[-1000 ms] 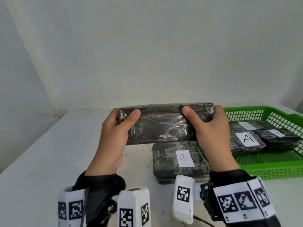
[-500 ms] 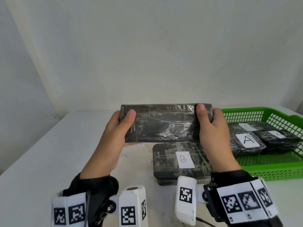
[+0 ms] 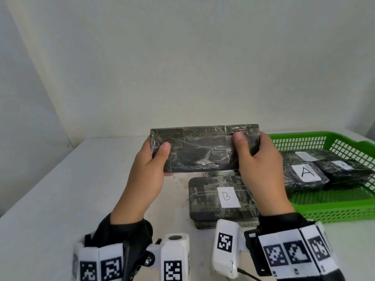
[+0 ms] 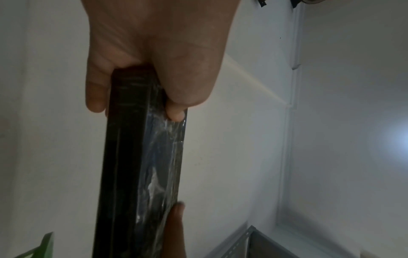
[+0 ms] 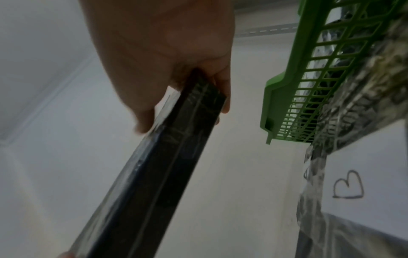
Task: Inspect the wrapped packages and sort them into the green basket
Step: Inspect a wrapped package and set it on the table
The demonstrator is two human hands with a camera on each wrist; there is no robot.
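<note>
A flat black package wrapped in clear film (image 3: 200,151) is held up above the table, tilted with its broad face toward me and no label showing. My left hand (image 3: 150,165) grips its left end, thumb on the near face; my right hand (image 3: 257,159) grips its right end the same way. The wrist views show the package edge-on (image 4: 141,157) (image 5: 167,157) with my fingers behind it. Below it a stack of wrapped packages with a white "B" label (image 3: 219,201) lies on the table. The green basket (image 3: 334,209) at the right holds packages labelled "A" (image 3: 306,173).
The white table (image 3: 60,199) runs out to my left, with a plain white wall behind it. The basket's near left corner (image 5: 284,104) sits close beside my right hand. Wrist-mounted cameras with black-and-white markers (image 3: 225,250) fill the bottom of the head view.
The held package has turned so that more of its broad face tilts toward me. My right thumb has slid toward the package's right end. Both hands keep their grip.
</note>
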